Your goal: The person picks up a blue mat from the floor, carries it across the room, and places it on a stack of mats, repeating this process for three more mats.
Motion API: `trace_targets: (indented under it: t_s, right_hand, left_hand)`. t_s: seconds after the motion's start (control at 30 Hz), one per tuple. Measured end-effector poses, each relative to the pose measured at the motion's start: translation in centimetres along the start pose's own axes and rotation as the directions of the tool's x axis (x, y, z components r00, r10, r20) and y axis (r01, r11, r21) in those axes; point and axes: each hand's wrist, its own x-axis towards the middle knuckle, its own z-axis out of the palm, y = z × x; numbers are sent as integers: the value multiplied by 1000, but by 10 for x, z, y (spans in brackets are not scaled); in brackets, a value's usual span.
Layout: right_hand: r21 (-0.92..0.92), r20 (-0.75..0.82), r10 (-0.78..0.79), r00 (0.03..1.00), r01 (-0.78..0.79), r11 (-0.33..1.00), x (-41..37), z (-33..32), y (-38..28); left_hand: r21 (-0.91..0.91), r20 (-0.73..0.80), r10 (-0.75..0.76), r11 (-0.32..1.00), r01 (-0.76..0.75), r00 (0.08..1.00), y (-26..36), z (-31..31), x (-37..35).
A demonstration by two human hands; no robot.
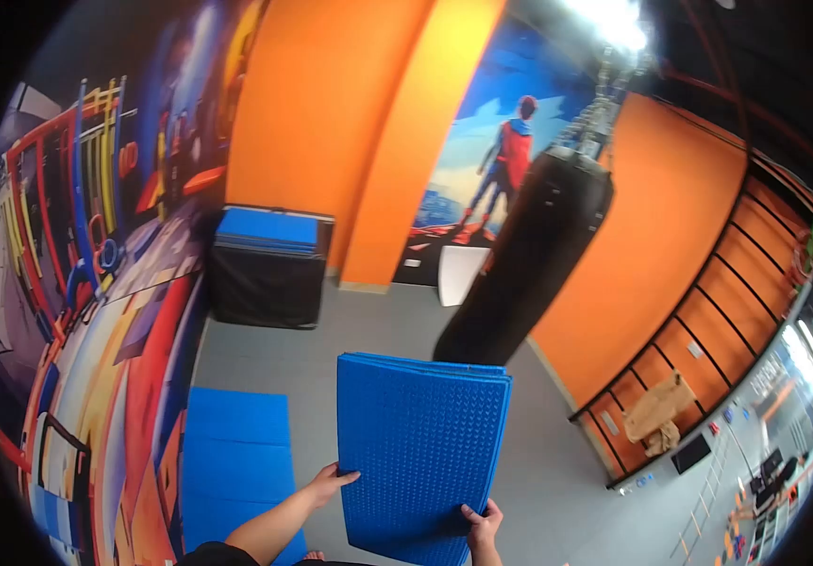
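A folded blue exercise mat (420, 443) with a textured face stands upright in front of me, off the floor, its layers stacked together. My left hand (333, 479) grips its left edge, thumb on the near face and the other fingers behind. On the right edge, lower down, my right hand (484, 521) holds it the same way, thumb in front. Another blue mat (238, 462) lies unfolded on the floor to my left, beside my left forearm.
A black box (265, 288) topped with blue mats stands by the orange wall. A black punching bag (531, 255) hangs on chains ahead. To the right are black wall bars (699, 349), a brown cloth (659, 407) and a ladder (704, 500) on the floor.
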Motion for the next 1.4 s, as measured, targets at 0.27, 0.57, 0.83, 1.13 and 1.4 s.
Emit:
trace_targets:
  t_s: [0.27, 0.57, 0.83, 1.13, 1.4]
  right_hand:
    - [-44, 223, -20, 975, 30, 999, 148, 117, 25]
    - [-22, 527, -102, 844, 134, 991, 373, 248, 49]
    - [-137, 486, -18, 874, 97, 986, 536, 346, 82]
    - [-156, 573, -156, 805, 294, 943, 683, 549, 101]
    - [-169, 528, -405, 746, 560, 811, 827, 770, 112]
  left_hand:
    - [36, -271, 216, 976, -214, 938, 35, -65, 71]
    - [41, -587, 182, 980, -195, 789, 115, -132, 252]
    - [-126, -528, 250, 922, -366, 812, 212, -165, 362]
    - [-202, -611, 229, 881, -429, 758, 267, -306, 512]
    - [-144, -582, 164, 943, -299, 796, 400, -398, 630]
